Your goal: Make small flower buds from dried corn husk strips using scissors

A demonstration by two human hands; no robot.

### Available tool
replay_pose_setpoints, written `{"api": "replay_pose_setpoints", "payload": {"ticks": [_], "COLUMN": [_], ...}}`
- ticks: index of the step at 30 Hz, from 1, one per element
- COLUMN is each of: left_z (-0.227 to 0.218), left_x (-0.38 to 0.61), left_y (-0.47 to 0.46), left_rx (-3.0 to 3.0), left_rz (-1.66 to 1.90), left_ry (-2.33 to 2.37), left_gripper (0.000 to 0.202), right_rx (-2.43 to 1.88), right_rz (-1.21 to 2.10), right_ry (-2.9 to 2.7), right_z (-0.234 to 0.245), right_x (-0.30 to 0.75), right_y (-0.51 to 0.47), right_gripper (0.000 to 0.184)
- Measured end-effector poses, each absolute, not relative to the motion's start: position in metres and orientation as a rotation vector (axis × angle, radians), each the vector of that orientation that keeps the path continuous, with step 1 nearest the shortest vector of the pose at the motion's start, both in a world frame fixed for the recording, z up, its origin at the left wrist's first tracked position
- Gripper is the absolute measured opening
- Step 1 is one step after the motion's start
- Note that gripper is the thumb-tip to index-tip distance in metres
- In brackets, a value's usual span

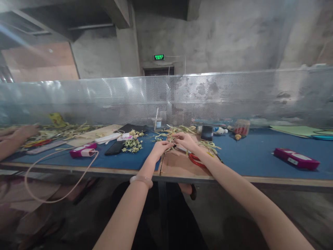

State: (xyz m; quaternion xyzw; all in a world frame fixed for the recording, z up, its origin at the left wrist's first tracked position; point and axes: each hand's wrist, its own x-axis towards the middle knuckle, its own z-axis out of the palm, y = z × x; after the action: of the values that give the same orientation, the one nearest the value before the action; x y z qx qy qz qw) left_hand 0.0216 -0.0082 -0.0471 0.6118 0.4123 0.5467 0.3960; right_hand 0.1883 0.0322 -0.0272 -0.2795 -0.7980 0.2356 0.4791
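Note:
My left hand (pixel 161 150) and my right hand (pixel 186 142) come close together over a brown board (pixel 179 163) at the table's middle. Both have their fingers pinched. What lies between the fingertips is small and dark or pale, too indistinct to name. Pale green and yellowish strips (pixel 213 146) are scattered around and behind the hands. A red loop (pixel 195 159) lies under my right forearm. Left of my left hand is a heap of small pale green, curled pieces (pixel 132 146), beside a black phone (pixel 114 148).
A magenta box with a cable (pixel 82 150) stands left; another magenta box (pixel 296 158) stands right. Behind are a cup with a straw (pixel 157 123), a bottle (pixel 220 130) and a clear jar (pixel 241 127). A perforated metal screen (pixel 109 100) backs the table. Another person's hand (pixel 24 135) works far left.

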Motion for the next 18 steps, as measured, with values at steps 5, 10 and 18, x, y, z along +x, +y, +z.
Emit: {"api": "replay_pose_setpoints", "payload": {"ticks": [5, 10, 18], "left_z": [-0.0468, -0.0458, -0.046], "left_x": [0.0219, 0.0246, 0.0236], "left_y": [-0.01, -0.0126, -0.0085], "left_rx": [1.561, 1.55, 1.444], "left_rz": [1.368, 1.341, 1.441], "left_ry": [1.044, 1.022, 0.984], "left_gripper": [0.026, 0.026, 0.048], "right_rx": [-0.68, -0.692, -0.612], "right_rz": [0.575, 0.533, 0.509], "right_ry": [-1.967, -1.985, -2.13], "right_z": [-0.0295, -0.0305, -0.0292], "right_x": [0.1872, 0.1875, 0.1881], "right_y": [0.0338, 0.0352, 0.0293], "right_gripper": [0.029, 0.029, 0.048]}}
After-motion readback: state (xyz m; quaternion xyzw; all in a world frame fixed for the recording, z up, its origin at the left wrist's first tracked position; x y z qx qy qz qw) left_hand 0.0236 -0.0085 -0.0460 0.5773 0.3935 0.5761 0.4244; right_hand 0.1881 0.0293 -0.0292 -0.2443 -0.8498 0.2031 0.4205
